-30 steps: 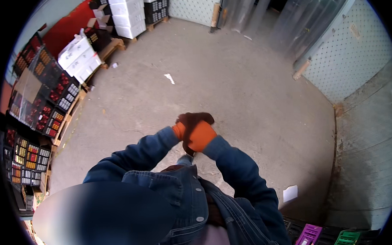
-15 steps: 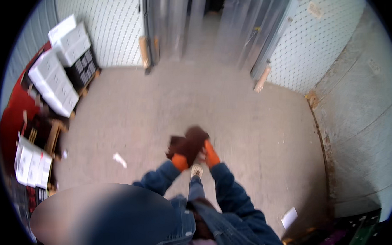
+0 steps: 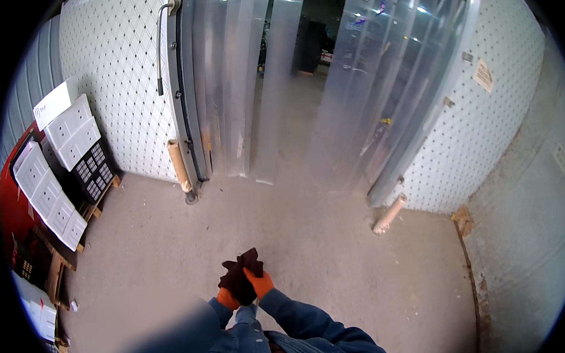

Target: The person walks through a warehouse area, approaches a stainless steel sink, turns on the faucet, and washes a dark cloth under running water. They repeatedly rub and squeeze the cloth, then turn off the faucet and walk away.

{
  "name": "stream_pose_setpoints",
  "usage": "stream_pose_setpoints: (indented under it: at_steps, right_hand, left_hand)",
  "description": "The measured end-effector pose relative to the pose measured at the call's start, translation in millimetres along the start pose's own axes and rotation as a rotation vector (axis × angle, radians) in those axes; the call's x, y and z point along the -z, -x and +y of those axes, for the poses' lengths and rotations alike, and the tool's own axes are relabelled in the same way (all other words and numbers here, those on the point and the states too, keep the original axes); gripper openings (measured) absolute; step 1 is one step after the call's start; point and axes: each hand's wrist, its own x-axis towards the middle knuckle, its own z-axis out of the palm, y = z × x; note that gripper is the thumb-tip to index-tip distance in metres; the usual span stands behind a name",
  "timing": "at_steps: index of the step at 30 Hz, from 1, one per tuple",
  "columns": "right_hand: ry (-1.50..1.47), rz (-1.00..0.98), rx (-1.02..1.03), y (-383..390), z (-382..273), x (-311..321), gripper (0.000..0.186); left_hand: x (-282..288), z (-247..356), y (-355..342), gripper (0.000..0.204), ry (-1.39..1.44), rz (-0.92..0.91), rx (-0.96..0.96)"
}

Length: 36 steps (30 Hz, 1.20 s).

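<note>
My hands are together low in the middle of the view, in front of my body. Dark maroon work glove material with orange parts covers them. My left hand has an orange cuff at the wrist, and short glove fingertips stick out apart at its far side. My right hand, orange on the side facing me, lies against the left glove and seems to close on it. The maroon parts overlap, so exactly where the right fingers lie is hidden. Both forearms wear blue denim sleeves.
Ahead hangs a clear plastic strip curtain in a doorway between white patterned panels. Wrapped posts flank it. White boxes and black crates stand on wooden pallets at left. A concrete wall runs along the right.
The view has tilted up and come nearer the doorway. My gloved hands have drawn closer together, the right now overlapping the left, and they sit lower in the picture.
</note>
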Motion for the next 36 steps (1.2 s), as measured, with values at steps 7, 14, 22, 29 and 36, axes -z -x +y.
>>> stream_pose_setpoints:
  at_steps: [7,14,22,29,36]
  right_hand:
    - [0.231,0.198,0.112,-272,-82,70,0.049]
    - [0.099,0.07,0.332,-545,-222,233,0.052]
    - [-0.084,0.202,0.332,-885,-340,378,0.028]
    - [0.098,0.51,0.434,-1177,-449,463,0.023]
    - [0.151,1.44,0.925,-1309,-596,678,0.024]
  left_hand:
    - [-95,-165,-254,0.048,0.671,-0.046,0.131]
    - [-131,-294,-608,0.035,0.627,0.135,-0.577]
    - [-162,-427,-935,0.029,-0.146,-0.9,0.156]
    - [-297,-600,-1160,0.027,0.128,-0.347,-0.112]
    - [-385,-731,-1468,0.044,-0.194,-0.794,0.102]
